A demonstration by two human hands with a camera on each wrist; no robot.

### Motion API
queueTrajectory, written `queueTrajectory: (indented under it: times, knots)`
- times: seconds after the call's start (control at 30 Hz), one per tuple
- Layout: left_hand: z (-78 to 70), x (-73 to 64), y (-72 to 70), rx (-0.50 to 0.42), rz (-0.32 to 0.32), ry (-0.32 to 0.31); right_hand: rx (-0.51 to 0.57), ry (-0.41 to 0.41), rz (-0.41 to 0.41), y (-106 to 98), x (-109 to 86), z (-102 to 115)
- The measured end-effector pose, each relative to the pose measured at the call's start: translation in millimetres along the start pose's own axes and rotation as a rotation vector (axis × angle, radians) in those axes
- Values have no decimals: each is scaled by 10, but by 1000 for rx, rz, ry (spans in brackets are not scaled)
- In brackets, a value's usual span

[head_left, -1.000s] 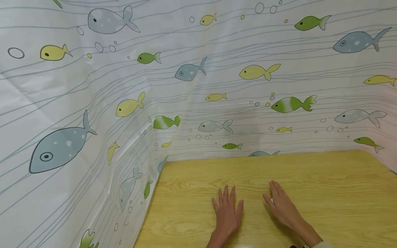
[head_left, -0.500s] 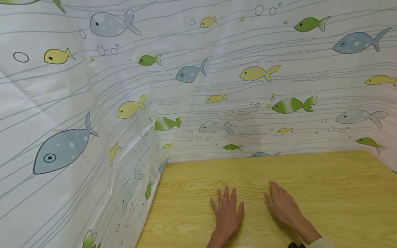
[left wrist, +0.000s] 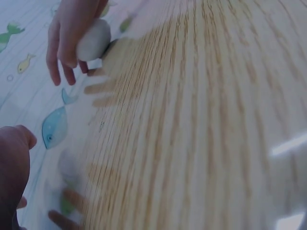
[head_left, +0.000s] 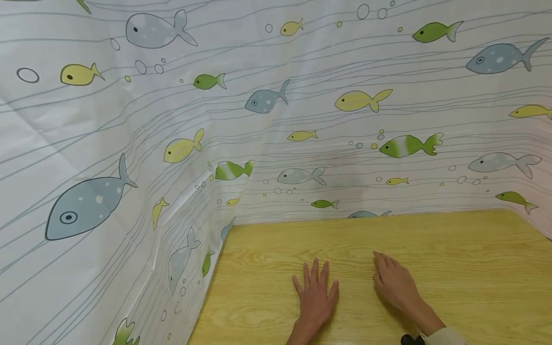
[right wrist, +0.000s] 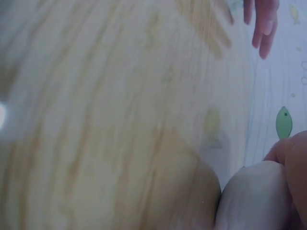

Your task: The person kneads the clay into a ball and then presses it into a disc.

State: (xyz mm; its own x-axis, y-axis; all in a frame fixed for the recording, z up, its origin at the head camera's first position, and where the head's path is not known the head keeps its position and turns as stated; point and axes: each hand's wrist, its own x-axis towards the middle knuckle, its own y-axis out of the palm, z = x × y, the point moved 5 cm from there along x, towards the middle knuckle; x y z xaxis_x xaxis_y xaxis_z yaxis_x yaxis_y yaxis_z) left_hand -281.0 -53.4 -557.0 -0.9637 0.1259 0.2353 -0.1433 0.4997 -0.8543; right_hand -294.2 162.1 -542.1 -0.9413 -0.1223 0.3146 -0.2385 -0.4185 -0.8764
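Observation:
In the head view my left hand (head_left: 316,299) is at the middle of the wood-grain table (head_left: 267,268), fingers straight and spread. Nothing is in it. To its right, my right hand (head_left: 396,285) has its thumb drawn close to its fingers. Under that palm, hidden in the head view, a smooth white egg-shaped object (left wrist: 94,40) shows in the left wrist view. The same white object (right wrist: 254,196) appears low in the right wrist view, against my right hand's fingers (right wrist: 296,167). Its exact kind is unclear.
White sheeting printed with fish (head_left: 297,86) stands as a wall behind the table and along its left side. A light sleeve (head_left: 444,335) and a dark wrist item (head_left: 411,339) are at the right forearm. The glossy tabletop reflects both hands.
My right thumb has moved in toward the fingers, and the bit of white seen between them a second ago is now covered. My left hand stays nearly still.

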Motion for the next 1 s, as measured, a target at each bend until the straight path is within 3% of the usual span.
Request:
queueTrajectory:
  times: [0.37, 0.7, 1.0]
  knots:
    - [45, 13, 62, 60, -27, 21, 19, -27, -3, 12, -3, -30]
    - [64, 19, 92, 55, -22, 17, 50, -12, 135, 84, 58, -34]
    - [53, -15, 94, 70, -87, 52, 49, -15, 113, 107, 48, -5]
